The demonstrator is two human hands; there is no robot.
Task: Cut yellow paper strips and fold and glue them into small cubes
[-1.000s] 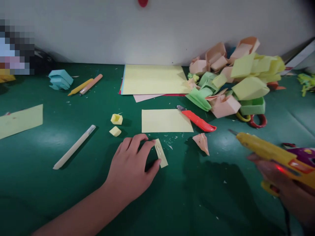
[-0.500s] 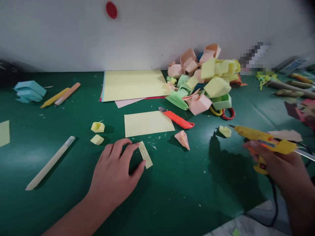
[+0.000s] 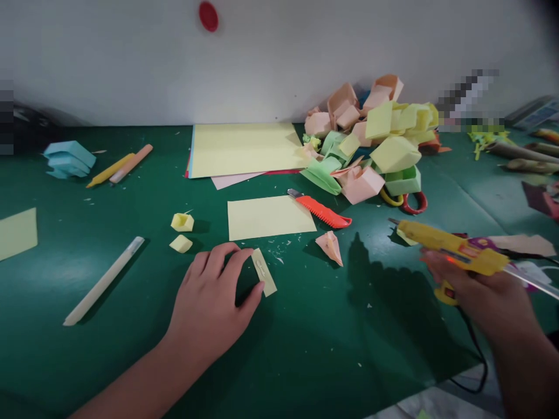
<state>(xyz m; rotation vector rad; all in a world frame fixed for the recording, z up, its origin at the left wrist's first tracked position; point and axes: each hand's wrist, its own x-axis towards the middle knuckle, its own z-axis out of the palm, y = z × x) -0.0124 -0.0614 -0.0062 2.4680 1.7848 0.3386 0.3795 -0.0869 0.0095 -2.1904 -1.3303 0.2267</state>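
On the green tabletop, a small pale yellow paper strip point(image 3: 267, 278) lies with a squiggle of clear glue on it. My left hand point(image 3: 213, 294) steadies this strip, index fingertip at its upper end and thumb against its lower left edge. Off to the right, my right hand point(image 3: 484, 297) is wrapped round the grip of a yellow hot glue gun point(image 3: 463, 247), held above the table with its nozzle pointing left. A clear glue stick point(image 3: 535, 282) sticks out of its back. Partly behind the nozzle sits a crumpled yellow paper piece point(image 3: 406, 235).
A red utility knife point(image 3: 325, 210) rests on a yellow paper rectangle point(image 3: 268, 220). Behind are stacked coloured sheets point(image 3: 244, 148) and a heap of folded paper pieces point(image 3: 360, 169) over scissors point(image 3: 414, 202). Small folded papers point(image 3: 182, 222) and a rolled paper tube point(image 3: 105, 279) lie left.
My right hand has brought the glue gun leftward, its nozzle now passing over the crumpled yellow paper. The left hand stays on the strip. The whole view has shifted slightly.
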